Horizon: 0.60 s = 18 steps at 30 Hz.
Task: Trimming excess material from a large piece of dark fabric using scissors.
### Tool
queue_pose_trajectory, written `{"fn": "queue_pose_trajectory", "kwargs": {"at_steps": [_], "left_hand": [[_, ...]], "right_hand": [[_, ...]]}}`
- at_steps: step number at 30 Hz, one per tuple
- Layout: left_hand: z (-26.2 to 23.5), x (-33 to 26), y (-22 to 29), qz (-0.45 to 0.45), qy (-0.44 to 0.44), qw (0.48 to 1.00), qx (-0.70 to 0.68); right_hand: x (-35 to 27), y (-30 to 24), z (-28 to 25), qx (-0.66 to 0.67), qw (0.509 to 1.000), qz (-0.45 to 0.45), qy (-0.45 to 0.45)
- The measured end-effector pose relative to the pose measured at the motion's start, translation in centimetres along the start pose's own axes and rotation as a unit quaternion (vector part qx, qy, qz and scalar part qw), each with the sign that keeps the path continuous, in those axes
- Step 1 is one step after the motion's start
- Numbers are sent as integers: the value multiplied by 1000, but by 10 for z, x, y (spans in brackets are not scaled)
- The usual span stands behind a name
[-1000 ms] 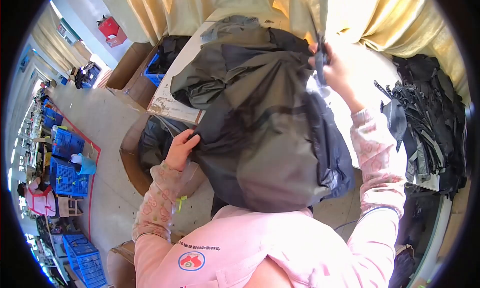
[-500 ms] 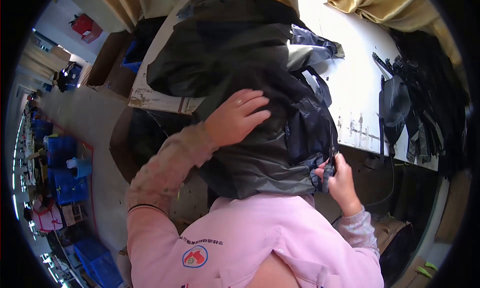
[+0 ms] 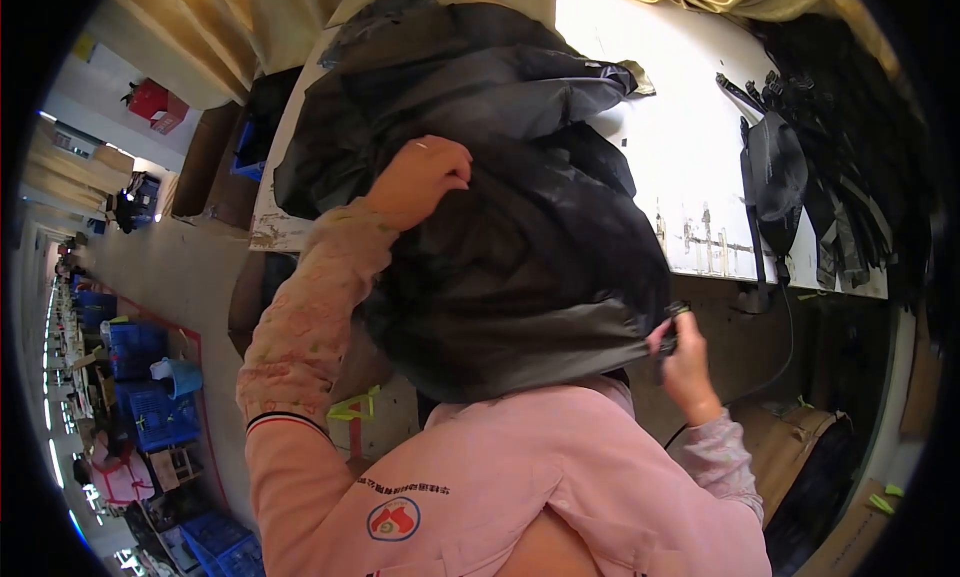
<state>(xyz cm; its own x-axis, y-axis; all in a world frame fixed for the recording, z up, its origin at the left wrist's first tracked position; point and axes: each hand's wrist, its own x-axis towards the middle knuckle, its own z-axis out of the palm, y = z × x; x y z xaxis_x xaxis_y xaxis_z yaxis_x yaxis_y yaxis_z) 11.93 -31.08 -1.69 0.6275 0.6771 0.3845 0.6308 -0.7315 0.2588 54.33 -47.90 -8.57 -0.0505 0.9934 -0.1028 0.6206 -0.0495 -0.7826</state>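
Black fabric (image 3: 520,277), draped off the white table (image 3: 280,235). Left hand (image 3: 420,182) curled on it, pinching or resting: cannot tell; press lightly, flattening folds. Right hand (image 3: 688,364) closed around a dark item (image 3: 668,343) beside the fabric's edge; draw fabric taut.

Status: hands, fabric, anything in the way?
Left hand curled over dark fabric. Right hand grips something dark, unclear what, beside its edge. Fabric bunched, partly on white table; black straps apart, to the right.

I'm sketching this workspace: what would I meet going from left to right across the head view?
Bucket → left hand → right hand → black straps. The dark fabric overlaps the left hand's span, so it's left out.
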Motion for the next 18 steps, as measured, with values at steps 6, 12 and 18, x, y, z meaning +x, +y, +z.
{"fn": "queue_pose_trajectory", "kwargs": {"at_steps": [6, 12, 18], "left_hand": [[-93, -29, 42, -199, 80, 905, -367], [-99, -71, 61, -295, 108, 848, -427], [-59, -75, 107, -59, -29, 943, -325]], "right_hand": [[60, -38, -109, -89, 955, -157, 233], [111, -64, -120, -146, 941, -217, 215], [139, -39, -93, -171, 956, -181, 158]]}}
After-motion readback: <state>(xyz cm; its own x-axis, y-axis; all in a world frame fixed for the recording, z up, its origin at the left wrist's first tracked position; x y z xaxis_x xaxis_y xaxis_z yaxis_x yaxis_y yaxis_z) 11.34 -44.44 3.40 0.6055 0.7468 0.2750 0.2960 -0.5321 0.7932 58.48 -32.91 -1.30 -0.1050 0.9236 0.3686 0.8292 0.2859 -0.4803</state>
